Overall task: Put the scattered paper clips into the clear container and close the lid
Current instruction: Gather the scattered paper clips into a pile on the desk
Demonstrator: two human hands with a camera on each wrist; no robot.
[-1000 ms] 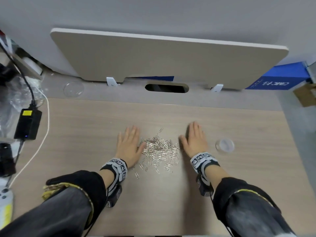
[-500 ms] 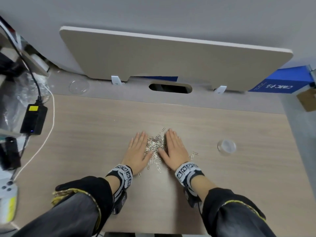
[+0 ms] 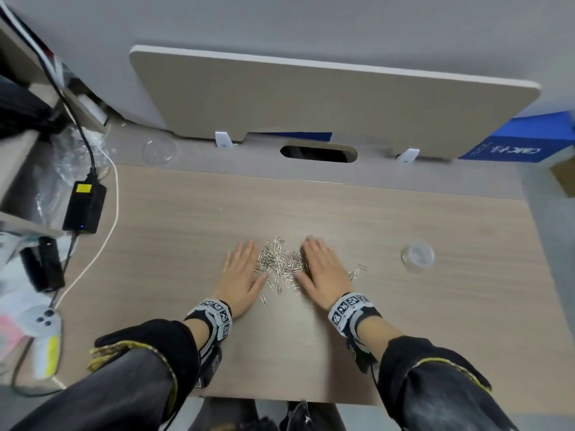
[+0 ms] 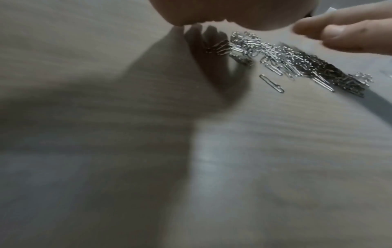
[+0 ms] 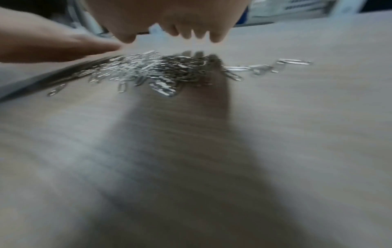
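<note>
A heap of silver paper clips lies on the wooden desk between my two hands. My left hand lies flat, palm down, at the heap's left side. My right hand lies flat at its right side, with a few stray clips beyond it. The clear round container stands alone to the right, well apart from my right hand. A clear round lid lies at the back left. The wrist views show the same clip heap under the palms, blurred.
A beige divider panel stands along the desk's back edge with a cable slot below it. A black power adapter and white cable lie at the left. A blue box sits back right.
Both hands slid inward from about a second ago and squeezed the spread clips into a narrower heap. Since half a second ago they have drawn slightly apart; a few clips stay right of my right hand.
</note>
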